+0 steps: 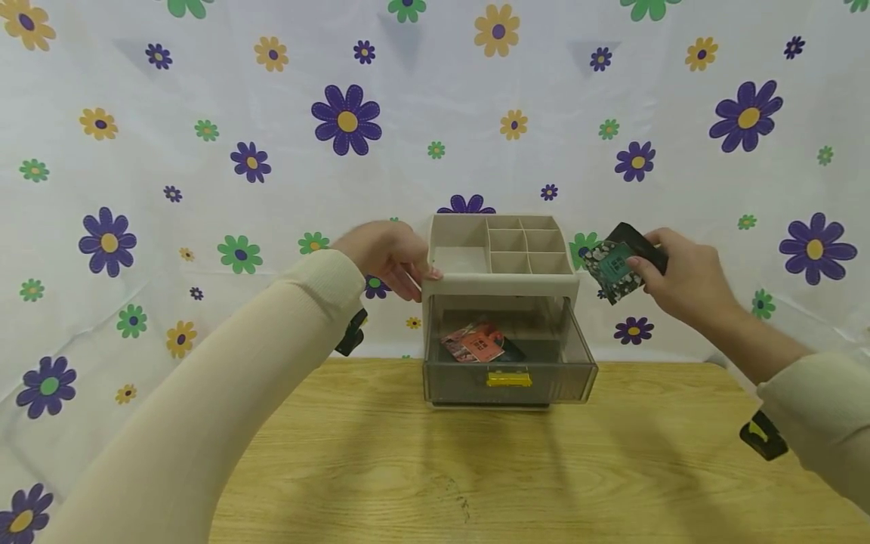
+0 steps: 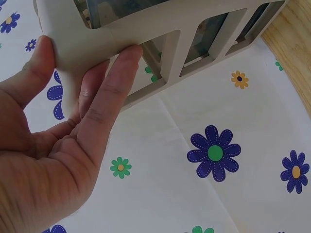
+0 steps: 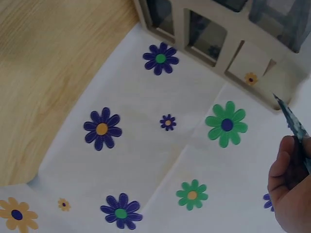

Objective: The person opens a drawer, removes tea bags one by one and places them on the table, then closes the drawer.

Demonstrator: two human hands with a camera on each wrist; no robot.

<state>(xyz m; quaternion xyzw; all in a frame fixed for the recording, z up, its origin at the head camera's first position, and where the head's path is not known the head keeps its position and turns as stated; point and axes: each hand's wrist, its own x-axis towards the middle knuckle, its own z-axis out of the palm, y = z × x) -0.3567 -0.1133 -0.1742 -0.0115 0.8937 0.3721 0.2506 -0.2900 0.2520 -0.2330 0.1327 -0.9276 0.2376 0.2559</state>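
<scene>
A beige desktop organizer stands at the table's back edge, its clear drawer pulled out by the yellow handle side facing me. Inside the drawer lies a flat red patterned packet, with something dark partly under it. My left hand grips the organizer's upper left front corner; the left wrist view shows the thumb on one side and fingers on the other. To the right of the organizer, my right hand pinches a flat green floral packet together with a black flat piece, held in the air.
On top of the organizer are one wide compartment and several small ones. A wood-grain table spreads in front. Close behind hangs a white flower-print cloth.
</scene>
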